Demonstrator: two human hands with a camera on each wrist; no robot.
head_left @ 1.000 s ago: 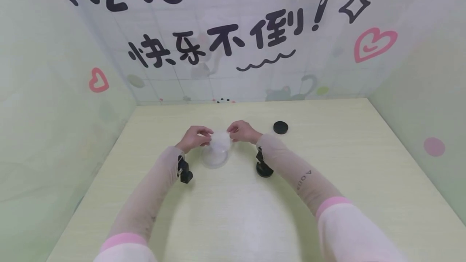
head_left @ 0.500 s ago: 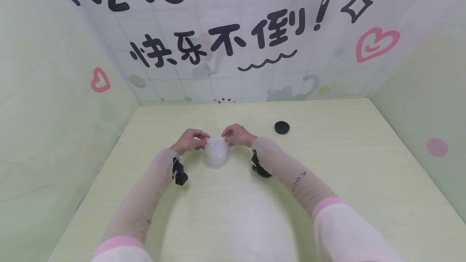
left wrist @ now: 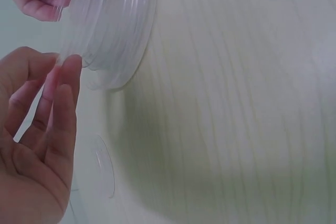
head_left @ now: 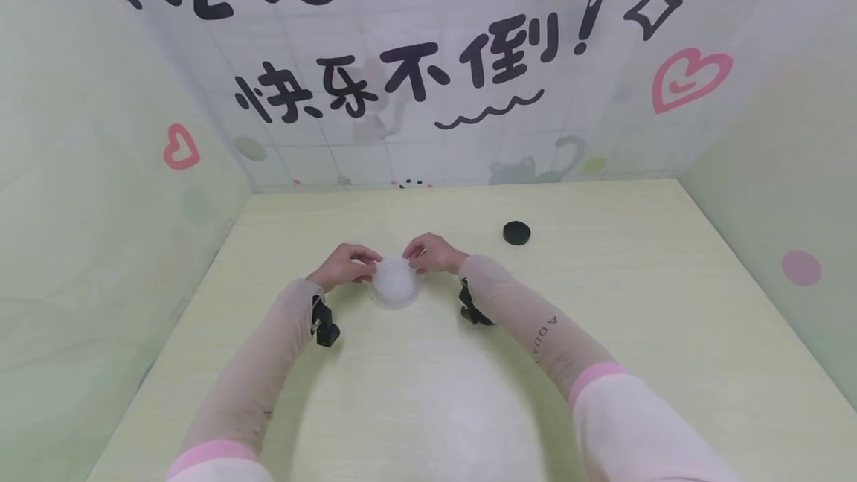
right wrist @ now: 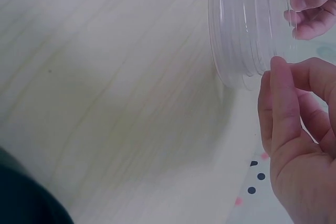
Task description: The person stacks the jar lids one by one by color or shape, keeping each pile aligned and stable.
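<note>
Clear plastic stack (head_left: pixel 395 288) near centre of head view. Left hand (head_left: pixel 344 266), right hand (head_left: pixel 434 254) pinch opposite sides of upper rim; two-sided hold likely keeps it level. Black disc (head_left: pixel 516 233) right of centre, out of way. Dark object (right wrist: pixel 25 198), lower left of right wrist view, cut off.

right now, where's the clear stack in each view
Head: clear stack just below and left of center.
Left wrist: clear stack at top, left of center.
Right wrist: clear stack at top, right of center.
Shared landmark: left hand, at its rim.
</note>
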